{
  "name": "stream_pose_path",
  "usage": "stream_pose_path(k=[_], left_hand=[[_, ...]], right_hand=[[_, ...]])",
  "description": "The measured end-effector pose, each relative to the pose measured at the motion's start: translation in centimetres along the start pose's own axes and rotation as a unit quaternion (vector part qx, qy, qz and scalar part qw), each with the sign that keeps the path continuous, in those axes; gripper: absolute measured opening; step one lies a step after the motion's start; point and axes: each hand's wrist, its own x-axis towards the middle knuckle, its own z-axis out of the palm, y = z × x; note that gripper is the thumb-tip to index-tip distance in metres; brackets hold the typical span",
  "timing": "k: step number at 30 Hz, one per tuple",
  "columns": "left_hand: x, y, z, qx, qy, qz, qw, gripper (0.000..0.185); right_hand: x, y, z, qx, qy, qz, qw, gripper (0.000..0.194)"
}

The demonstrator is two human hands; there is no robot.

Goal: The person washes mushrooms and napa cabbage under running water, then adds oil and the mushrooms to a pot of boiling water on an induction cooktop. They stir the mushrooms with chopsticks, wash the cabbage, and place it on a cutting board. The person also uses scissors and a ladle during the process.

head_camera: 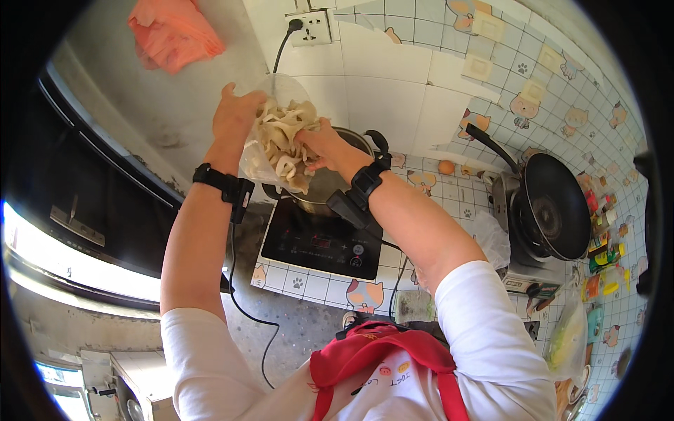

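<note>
My left hand (236,113) grips the rim of a translucent plastic container (284,87), which is tilted over the near left side of a metal pot (333,184). Pale torn pieces that look like oyster mushrooms (284,131) fill the container and bulge at its lower edge. Against these pieces, my right hand (329,144) is cupped with its fingers partly among them. The pot has dark handles and stands on a black induction cooker (321,242) with lit indicators. Much of the pot's inside is hidden by the container and my right hand.
On the right, a black frying pan (555,205) sits on a gas stove (532,273). Several seasoning bottles (605,258) line the tiled wall. A plugged-in cord (281,50) runs down behind the container. An egg (446,167) lies on the counter, and a pink plastic bag (174,34) is at upper left.
</note>
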Motion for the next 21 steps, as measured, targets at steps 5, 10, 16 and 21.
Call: stream_pose_path(k=[5, 10, 16, 21], left_hand=[[-1.6, 2.4, 0.5, 0.079, 0.01, 0.024, 0.997, 0.085], [-2.2, 2.7, 0.8, 0.063, 0.012, 0.034, 0.997, 0.082], [-2.2, 2.1, 0.6, 0.05, 0.043, 0.018, 0.998, 0.079], [-1.9, 1.7, 0.4, 0.036, 0.073, 0.004, 0.997, 0.077]], right_hand=[[0.3, 0.3, -0.7, 0.105, -0.009, 0.04, 0.994, 0.056], [-0.3, 0.9, -1.7, 0.174, -0.052, 0.066, 0.981, 0.048], [3.4, 4.0, -3.5, 0.186, -0.048, 0.053, 0.98, 0.048], [10.1, 7.8, -6.1, -0.117, -0.064, -0.121, 0.984, 0.069]])
